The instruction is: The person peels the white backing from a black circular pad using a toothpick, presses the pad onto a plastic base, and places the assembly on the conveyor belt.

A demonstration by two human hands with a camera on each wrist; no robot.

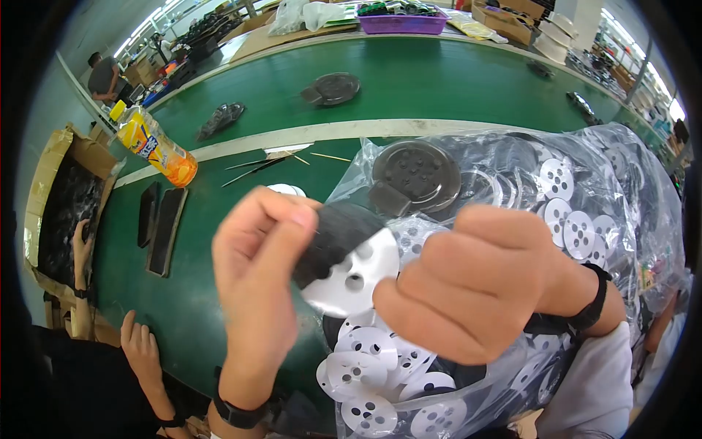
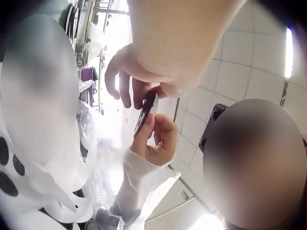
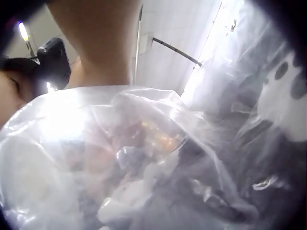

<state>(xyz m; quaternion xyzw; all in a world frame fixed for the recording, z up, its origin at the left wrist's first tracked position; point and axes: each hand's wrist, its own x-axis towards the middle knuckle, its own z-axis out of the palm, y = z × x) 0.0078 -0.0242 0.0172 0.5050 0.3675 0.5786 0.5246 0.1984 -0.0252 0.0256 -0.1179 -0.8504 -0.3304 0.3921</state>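
My left hand [image 1: 256,278] pinches a thin round disc [image 1: 336,285] between thumb and fingers at its upper left edge. The disc is black on its upper left part and glossy white on the lower right, with round holes through it. My right hand [image 1: 475,285] has its fingers curled and pinches the disc's opposite edge. In the left wrist view the disc [image 2: 145,112] shows nearly edge-on between both hands. Below it lies a pile of white perforated discs [image 1: 358,369]. Clear plastic bag [image 3: 86,158] fills much of the right wrist view, hiding the right fingers.
A dark round part [image 1: 417,175] lies on the clear bag [image 1: 504,146] of discs. Tweezers [image 1: 252,172], two dark strips [image 1: 167,230] and an orange drink bottle [image 1: 157,146] sit on the green table. Another person's hand [image 1: 142,347] rests at left. Beyond runs a green belt [image 1: 453,73].
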